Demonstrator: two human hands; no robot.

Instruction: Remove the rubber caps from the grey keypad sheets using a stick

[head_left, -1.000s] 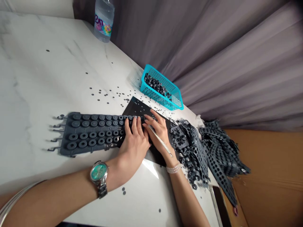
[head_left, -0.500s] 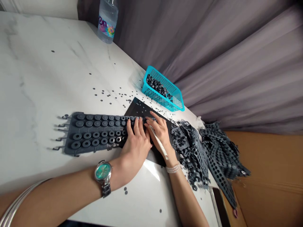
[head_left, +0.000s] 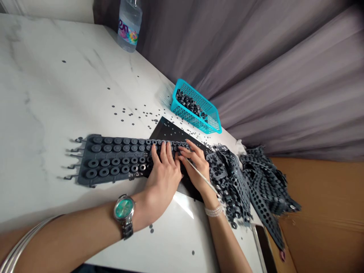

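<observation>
A dark grey rubber sheet [head_left: 84, 161] with rows of raised round rings lies across the table, its right part over a flat black board [head_left: 163, 127]. My left hand [head_left: 163, 176] rests on the sheet with its fingers stretched out, pressing near its middle. Just right of it, my right hand [head_left: 199, 167] grips a thin white stick [head_left: 205, 179], which slants back toward the wrist. The stick's tip is hidden at the fingers, close to the rings at the right part of the sheet.
Behind the board stands a turquoise basket [head_left: 196, 123] holding small black rubber pieces. Small dark discs are scattered over the marble-patterned table [head_left: 51, 102]. Perforated rubber sheets [head_left: 264, 182] and loose rings pile up at the right. A water bottle [head_left: 129, 28] stands at the back by the curtain [head_left: 256, 68].
My right hand has shifted slightly right, its fingers lifting off more of the sheet's right end. The white stick has swung lower and farther right. My left hand stays in place.
</observation>
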